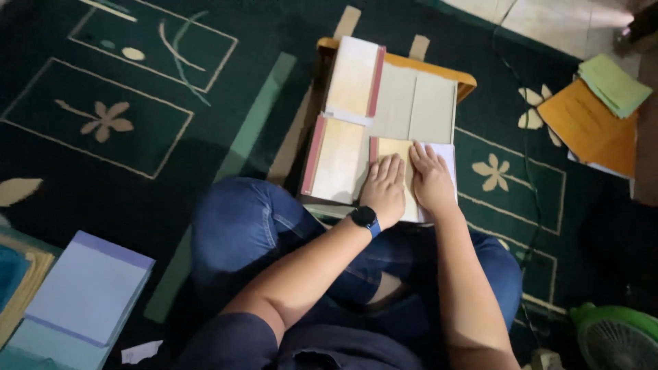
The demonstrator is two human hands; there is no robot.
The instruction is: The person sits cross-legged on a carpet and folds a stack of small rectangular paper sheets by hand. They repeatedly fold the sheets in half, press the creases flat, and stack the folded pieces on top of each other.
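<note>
Under my palms lies a thin cream paper booklet with a red spine strip, flat on a grey card sheet that rests on a small orange-edged wooden board just in front of my knees. My left hand and right hand press down side by side, fingers straight and together, clamped on nothing. I judge the booklet light, limp and easy to crease or slide, so I would keep it flat and lift it by the bound red edge. Just left of it lies another cream booklet with a red spine, and a third one sits beyond that, on the far left of the board. A black watch with a blue strap sits on my left wrist. All this rests on a dark green carpet with cream flower patterns. Near left is a stack of pale blue paper pads; far right, orange and green folders; near right, a green fan.
</note>
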